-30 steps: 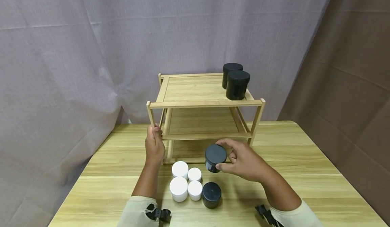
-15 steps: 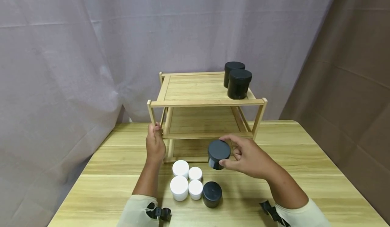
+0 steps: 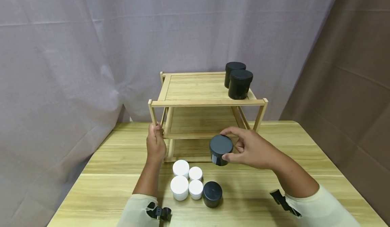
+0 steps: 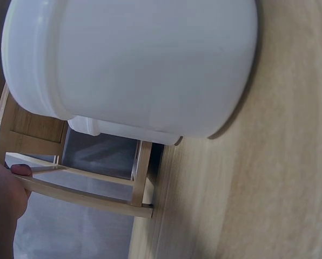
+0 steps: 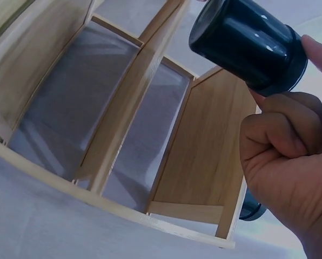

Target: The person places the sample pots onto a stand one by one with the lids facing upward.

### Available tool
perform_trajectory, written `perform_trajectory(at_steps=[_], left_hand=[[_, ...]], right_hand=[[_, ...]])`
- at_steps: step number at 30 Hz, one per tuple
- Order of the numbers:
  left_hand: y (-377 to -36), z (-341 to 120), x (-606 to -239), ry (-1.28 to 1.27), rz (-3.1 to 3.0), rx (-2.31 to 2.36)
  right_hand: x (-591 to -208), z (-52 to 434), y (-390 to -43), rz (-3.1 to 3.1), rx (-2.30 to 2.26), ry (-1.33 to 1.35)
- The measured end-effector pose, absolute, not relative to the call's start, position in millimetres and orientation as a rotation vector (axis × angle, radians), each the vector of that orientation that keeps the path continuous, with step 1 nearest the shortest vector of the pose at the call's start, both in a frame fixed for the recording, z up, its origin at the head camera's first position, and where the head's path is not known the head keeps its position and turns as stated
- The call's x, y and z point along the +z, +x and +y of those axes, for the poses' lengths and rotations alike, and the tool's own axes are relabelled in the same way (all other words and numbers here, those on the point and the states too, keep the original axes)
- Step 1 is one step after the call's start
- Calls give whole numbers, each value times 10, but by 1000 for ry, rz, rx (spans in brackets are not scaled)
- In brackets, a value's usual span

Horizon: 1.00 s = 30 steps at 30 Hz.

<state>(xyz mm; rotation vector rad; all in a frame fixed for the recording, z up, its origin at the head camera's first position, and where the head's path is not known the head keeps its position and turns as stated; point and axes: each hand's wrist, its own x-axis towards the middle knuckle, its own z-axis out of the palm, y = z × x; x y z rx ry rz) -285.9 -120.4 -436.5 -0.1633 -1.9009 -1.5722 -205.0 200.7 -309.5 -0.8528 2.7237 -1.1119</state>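
My right hand [image 3: 243, 147] grips a black jar [image 3: 220, 149] by its lid and side, lifted off the table just in front of the middle tier of a three-tier wooden rack [image 3: 207, 102]. The right wrist view shows the same black jar [image 5: 250, 46] pinched between thumb and fingers, with the rack [image 5: 123, 118] slats behind it. My left hand [image 3: 156, 142] holds the rack's front left post near the middle tier; the left wrist view shows a fingertip on the rack [image 4: 80, 189] rail. Two black jars [image 3: 239, 83] stand on the top tier's right side.
On the wooden table [image 3: 304, 159] in front of the rack sit several white jars [image 3: 186, 181] and one black jar [image 3: 212, 194]. A large white jar [image 4: 134, 65] fills the left wrist view. Grey and brown curtains hang behind the table.
My right hand has raised the black jar and carried it a little right and toward the rack's middle tier. The left hand stays on the post.
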Motion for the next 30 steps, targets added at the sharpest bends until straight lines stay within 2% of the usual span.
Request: perform_trajectory(at_steps=[13, 30], left_hand=[[-2864, -1199, -4361, -159, -1894, -1579], [-2867, -1207, -4349, -163, -1891, -1570]], right_hand=[[-2827, 2126, -2228, 2518, -1282, -926], [-2584, 2120, -2318, 2429, -1204, -919]])
